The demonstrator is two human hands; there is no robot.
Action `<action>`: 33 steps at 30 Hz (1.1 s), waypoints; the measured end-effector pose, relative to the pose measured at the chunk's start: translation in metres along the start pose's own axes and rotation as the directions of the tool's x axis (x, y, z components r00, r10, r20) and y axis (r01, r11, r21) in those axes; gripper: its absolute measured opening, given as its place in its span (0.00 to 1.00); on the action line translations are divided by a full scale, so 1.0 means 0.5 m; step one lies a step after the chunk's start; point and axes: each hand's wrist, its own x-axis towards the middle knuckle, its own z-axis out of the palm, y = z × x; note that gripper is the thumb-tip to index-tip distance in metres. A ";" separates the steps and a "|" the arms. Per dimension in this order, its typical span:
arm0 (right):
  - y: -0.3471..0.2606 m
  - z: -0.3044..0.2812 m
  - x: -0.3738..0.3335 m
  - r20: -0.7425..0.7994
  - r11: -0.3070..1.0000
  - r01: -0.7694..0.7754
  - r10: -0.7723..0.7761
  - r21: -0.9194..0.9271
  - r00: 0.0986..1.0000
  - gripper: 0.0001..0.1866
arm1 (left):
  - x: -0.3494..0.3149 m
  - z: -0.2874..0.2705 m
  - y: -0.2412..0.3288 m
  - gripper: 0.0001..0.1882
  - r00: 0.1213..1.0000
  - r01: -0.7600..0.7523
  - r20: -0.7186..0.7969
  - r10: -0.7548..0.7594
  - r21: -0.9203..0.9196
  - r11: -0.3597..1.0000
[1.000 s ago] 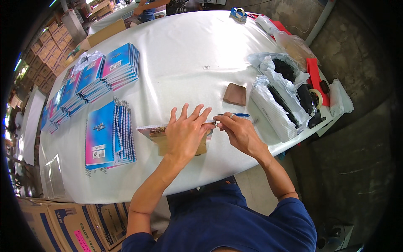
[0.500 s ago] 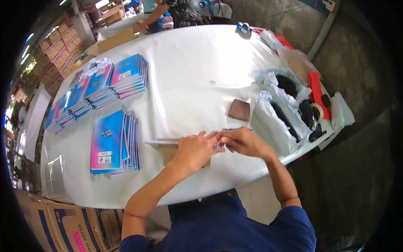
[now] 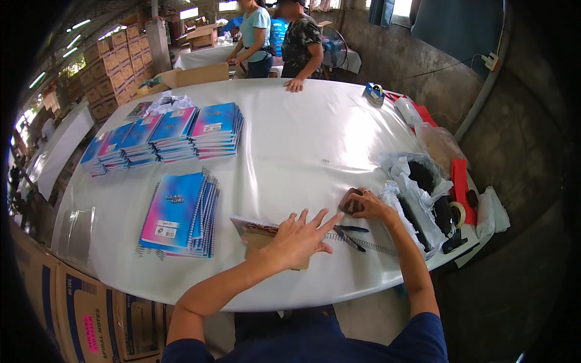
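My left hand [image 3: 296,239], fingers spread, rests over a notebook with a brown board [image 3: 257,241] lying at the table's near middle; the hand and wrist hide much of it. My right hand [image 3: 371,204] has its fingers closed on the edge of a small brown square pad [image 3: 349,201], lifted or tilted off the tabletop. Between the hands lie a black slim-handled tool [image 3: 351,239] and a loose spiral wire coil [image 3: 378,247]. Left of my left hand is a stack of blue and pink spiral notebooks [image 3: 175,212].
More notebook stacks [image 3: 215,130] stand at the far left. White wrappings with black coils [image 3: 411,206], a tape roll [image 3: 458,214] and red strips [image 3: 460,181] crowd the right edge. A tape dispenser [image 3: 374,94] sits at the back. Two people stand beyond the table; cartons [image 3: 78,308] are lower left.
My right hand has left my left hand's side and taken hold of the brown pad. My left fingers have spread, uncovering the tool and wire coil. The view has tilted up.
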 end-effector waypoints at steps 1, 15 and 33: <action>0.003 -0.002 -0.001 -0.021 1.000 -0.013 0.014 0.023 1.000 0.29 | 0.000 0.005 0.002 0.40 0.995 -0.034 -0.092 0.039 0.058 0.998; -0.210 -0.118 -0.072 -0.171 0.121 0.258 -0.477 0.959 0.862 0.23 | -0.032 -0.016 -0.040 0.50 0.965 0.199 -0.161 -0.207 -0.065 0.978; -0.253 -0.097 -0.021 0.074 0.619 0.159 -0.333 0.769 0.940 0.24 | -0.048 -0.023 -0.055 0.50 0.944 0.271 -0.174 -0.280 -0.073 0.960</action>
